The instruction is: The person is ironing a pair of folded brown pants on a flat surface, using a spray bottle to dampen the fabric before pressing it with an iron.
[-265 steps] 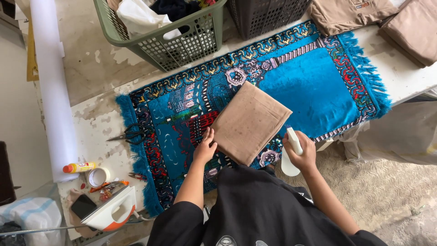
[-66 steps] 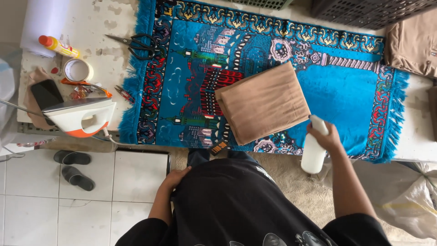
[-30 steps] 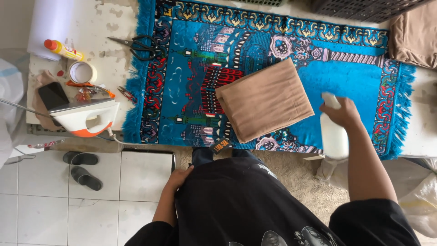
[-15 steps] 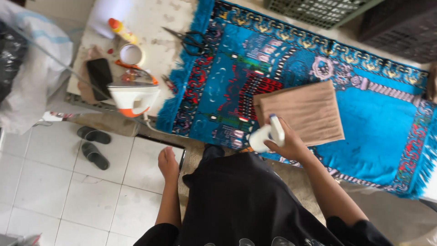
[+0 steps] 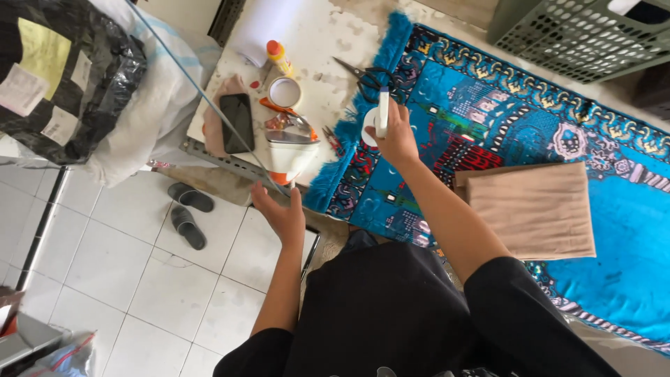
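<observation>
My right hand (image 5: 396,136) grips a white spray bottle (image 5: 377,117) over the left fringe of the blue patterned rug (image 5: 614,230). My left hand (image 5: 280,211) is open, palm up, just below the table edge under a white and orange iron (image 5: 287,155). A folded tan cloth (image 5: 532,209) lies on the rug to the right of my right forearm. Black scissors (image 5: 368,75) lie on the table just beyond the bottle.
A black phone (image 5: 237,123), a tape roll (image 5: 285,92) and an orange-capped bottle (image 5: 279,57) sit on the white table (image 5: 314,28). A green basket (image 5: 579,35) stands at the back right. Grey slippers (image 5: 183,213) lie on the tiled floor. A bagged bundle (image 5: 77,77) sits at left.
My right hand has carried the spray bottle left from beside the folded cloth to the rug's left fringe. My left hand has risen from my side toward the iron. The view has swung left.
</observation>
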